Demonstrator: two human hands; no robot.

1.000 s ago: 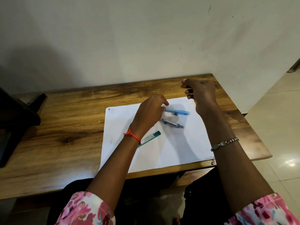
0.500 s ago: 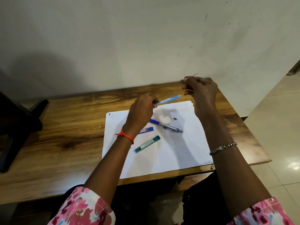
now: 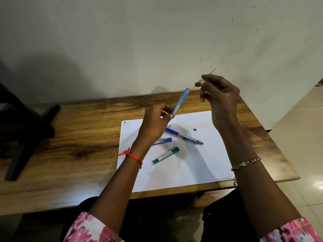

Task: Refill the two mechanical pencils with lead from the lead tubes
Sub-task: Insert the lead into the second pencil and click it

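My left hand [image 3: 155, 122] grips a light blue mechanical pencil [image 3: 180, 100] near its lower end, tilted up to the right with its open top end raised. My right hand [image 3: 218, 93] pinches a thin lead [image 3: 212, 72] between thumb and fingers; the lead's lower tip sits just right of the pencil's top. On the white paper [image 3: 192, 165] lie a dark blue pencil with a silver tip [image 3: 185, 137], a blue lead tube [image 3: 162, 141] partly under my left wrist, a green lead tube [image 3: 166, 155] and a small dark cap [image 3: 195, 129].
The paper lies on a wooden table [image 3: 78, 140] set against a pale wall. A black stand [image 3: 21, 133] occupies the table's left end. The table's right edge drops to a tiled floor [image 3: 300, 140].
My left hand has lifted the light blue pencil off the paper and tilted it steeper. My right hand has risen and brought the lead's lower tip close to the pencil's top.
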